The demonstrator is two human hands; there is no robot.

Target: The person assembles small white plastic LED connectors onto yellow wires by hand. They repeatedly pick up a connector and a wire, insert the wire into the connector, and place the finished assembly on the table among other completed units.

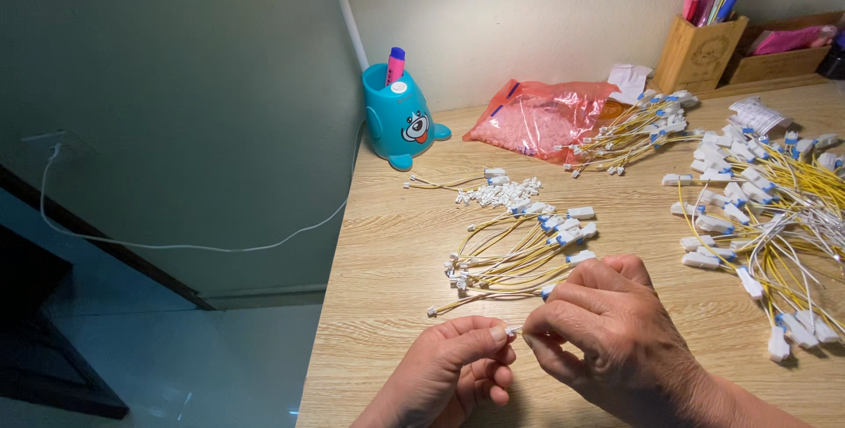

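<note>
Light wooden desk (396, 305) against a pale wall, dim floor off to the left. Low in the frame, left hand (453, 366) and right hand (607, 331) drawn together over the near edge, fingertips almost touching. Between them a tiny white connector (513, 331), pinched by the left thumb and forefinger; right fingertips closed at its other side, exact grip on it too small to tell. Just beyond the hands, a loose bundle of short yellow wires (515, 256) with white plugs and blue marks, lying flat. Behind that, a small heap of white connectors (502, 192). Farther right, a much larger spread of yellow wire leads (775, 208), well apart from the hands. At the back, a pink plastic bag (541, 116) with another wire bundle (629, 133) beside it. Near the desk's left edge, a teal animal-shaped pen holder (400, 120) upright with a marker in it. Far right corner, a wooden pen box (700, 54) full of pens.
</note>
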